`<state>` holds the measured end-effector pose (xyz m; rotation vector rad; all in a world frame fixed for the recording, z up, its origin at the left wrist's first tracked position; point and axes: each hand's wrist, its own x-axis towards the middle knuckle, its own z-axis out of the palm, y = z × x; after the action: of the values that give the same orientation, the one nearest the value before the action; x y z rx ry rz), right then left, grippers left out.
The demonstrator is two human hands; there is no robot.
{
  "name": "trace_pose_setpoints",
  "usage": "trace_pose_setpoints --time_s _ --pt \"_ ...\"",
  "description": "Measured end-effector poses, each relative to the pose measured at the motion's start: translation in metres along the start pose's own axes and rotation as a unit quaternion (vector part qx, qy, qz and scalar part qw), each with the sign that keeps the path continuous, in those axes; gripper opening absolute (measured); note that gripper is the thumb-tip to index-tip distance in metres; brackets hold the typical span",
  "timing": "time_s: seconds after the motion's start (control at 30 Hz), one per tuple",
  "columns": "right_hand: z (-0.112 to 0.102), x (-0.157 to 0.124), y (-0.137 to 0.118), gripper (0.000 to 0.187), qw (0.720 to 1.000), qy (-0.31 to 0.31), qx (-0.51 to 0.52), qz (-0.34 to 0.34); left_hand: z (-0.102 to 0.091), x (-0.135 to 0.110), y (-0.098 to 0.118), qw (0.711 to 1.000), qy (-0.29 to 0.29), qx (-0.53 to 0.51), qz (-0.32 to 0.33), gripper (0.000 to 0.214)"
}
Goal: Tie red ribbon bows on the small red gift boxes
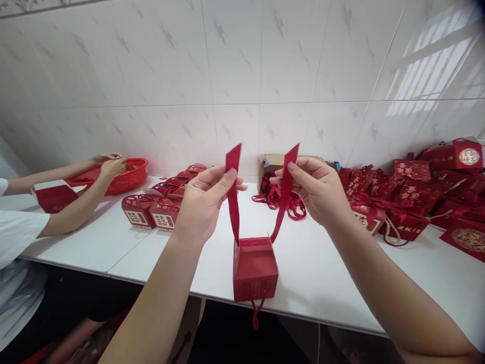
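hands (206,202) (318,189) holding ribbon (234,217), box (255,270) at table edge (322,318)

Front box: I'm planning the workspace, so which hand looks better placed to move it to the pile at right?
Probably the right hand: it is nearer the pile, with the left hand farther off. Both pinch ribbon ends above the box, so neither is free.

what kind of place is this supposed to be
Probably a small hand-packing workspace, though whether home or workshop is unclear: a long white tabletop against a glossy white tiled wall, clusters of decorated red cardboard boxes, and a heap of loose red fabric ribbons.
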<state>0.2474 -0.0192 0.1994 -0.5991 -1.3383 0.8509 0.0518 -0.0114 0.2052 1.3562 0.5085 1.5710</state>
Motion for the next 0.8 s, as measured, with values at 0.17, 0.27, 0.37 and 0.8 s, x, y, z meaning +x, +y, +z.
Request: trace_pose_setpoints --time_s 0.17,0.27,0.37,0.8 --pt "0.01 -0.004 0.005 0.014 0.994 -0.072 -0.071 0.027 0.005 -0.007 0.001 0.99 -0.066 0.127 -0.001 0.032" --pt "0.014 -0.009 0.008 0.013 0.988 -0.138 -0.061 0.032 0.007 -0.011 0.0 0.976 -0.091 0.196 -0.028 0.039" --pt "0.015 -0.013 0.01 0.017 0.98 -0.19 -0.057 0.006 0.006 -0.012 -0.001 0.965 -0.107 0.235 -0.039 0.038" --pt "0.003 -0.01 0.033 0.027 0.801 -0.145 -0.379 -0.441 -0.008 -0.006 -0.006 0.975 -0.147 0.046 -0.16 0.02"
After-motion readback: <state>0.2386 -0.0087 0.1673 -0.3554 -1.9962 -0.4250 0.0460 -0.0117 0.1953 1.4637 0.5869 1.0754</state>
